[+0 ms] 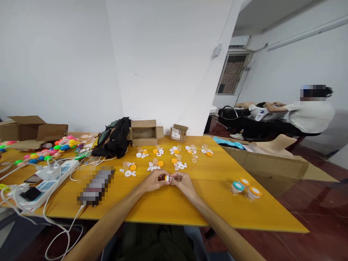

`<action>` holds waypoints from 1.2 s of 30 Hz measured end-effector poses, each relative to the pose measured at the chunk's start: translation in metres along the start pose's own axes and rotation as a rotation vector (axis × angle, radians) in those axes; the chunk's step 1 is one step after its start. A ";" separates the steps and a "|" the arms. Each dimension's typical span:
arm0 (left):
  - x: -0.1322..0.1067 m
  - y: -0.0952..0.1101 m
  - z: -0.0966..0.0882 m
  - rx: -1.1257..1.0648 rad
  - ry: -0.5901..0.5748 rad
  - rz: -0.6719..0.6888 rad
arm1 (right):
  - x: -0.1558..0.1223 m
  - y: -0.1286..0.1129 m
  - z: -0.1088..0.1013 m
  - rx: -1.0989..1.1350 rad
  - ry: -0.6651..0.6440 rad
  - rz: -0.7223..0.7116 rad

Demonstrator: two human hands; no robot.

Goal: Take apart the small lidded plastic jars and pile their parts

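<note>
Near the front middle of the table, my left hand (155,181) is closed on an orange-and-white round lid (166,178) turned on its side. Fingers of my right hand (182,180) pinch the clear piece (171,178) at the lid's right side; its exact shape is mostly hidden. Beyond my hands lie several small groups of parts: clear plastic cups (155,161), orange rings (133,167) and white discs and cutouts (128,173). To the right stand three clear jars, one with a teal lid (238,186) and two with orange lids (255,191).
At left are a power strip (58,181) with white cables, a blurred phone-like object (96,186) and colourful balls (65,145). A black bag (116,137) and cardboard boxes (144,133) line the wall. A large carton (266,166) adjoins the right edge; a person (310,112) sits beyond.
</note>
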State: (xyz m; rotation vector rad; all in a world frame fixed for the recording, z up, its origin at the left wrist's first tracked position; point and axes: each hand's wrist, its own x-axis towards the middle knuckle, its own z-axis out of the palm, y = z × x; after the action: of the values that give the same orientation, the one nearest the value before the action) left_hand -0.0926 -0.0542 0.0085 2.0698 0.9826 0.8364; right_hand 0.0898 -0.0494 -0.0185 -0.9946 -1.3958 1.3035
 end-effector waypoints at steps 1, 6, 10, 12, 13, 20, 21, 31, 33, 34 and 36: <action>0.000 -0.001 0.000 -0.025 -0.003 0.002 | -0.001 -0.001 0.000 0.007 0.007 0.008; 0.000 -0.006 0.000 -0.214 -0.004 -0.033 | -0.006 -0.010 0.000 0.047 0.033 0.045; 0.000 -0.007 0.001 -0.299 0.032 -0.087 | -0.006 -0.011 -0.002 0.055 0.033 0.044; 0.001 -0.008 0.002 -0.321 0.059 -0.099 | -0.004 -0.008 -0.004 0.040 0.050 0.015; 0.001 -0.008 0.002 -0.323 0.063 -0.101 | -0.004 -0.007 -0.004 0.032 0.061 -0.004; 0.001 -0.007 0.004 -0.214 0.054 -0.077 | -0.004 -0.004 -0.010 -0.023 0.103 -0.083; 0.001 -0.006 0.003 -0.184 0.051 -0.074 | -0.004 -0.004 -0.010 -0.033 0.104 -0.092; -0.002 -0.006 0.003 0.076 0.053 -0.003 | -0.001 -0.003 -0.009 -0.034 0.124 -0.135; -0.003 -0.002 0.002 0.104 0.054 0.006 | -0.003 -0.004 -0.009 -0.054 0.102 -0.148; -0.004 0.001 0.002 0.112 0.059 0.012 | -0.003 -0.005 -0.008 -0.065 0.089 -0.156; -0.005 0.006 0.001 0.123 0.079 0.024 | -0.004 -0.005 -0.008 -0.096 0.064 -0.179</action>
State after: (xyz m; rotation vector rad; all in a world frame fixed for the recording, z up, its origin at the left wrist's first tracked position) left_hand -0.0921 -0.0616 0.0113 2.1703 1.0774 0.8968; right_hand 0.0987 -0.0522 -0.0142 -0.9437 -1.4734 1.0730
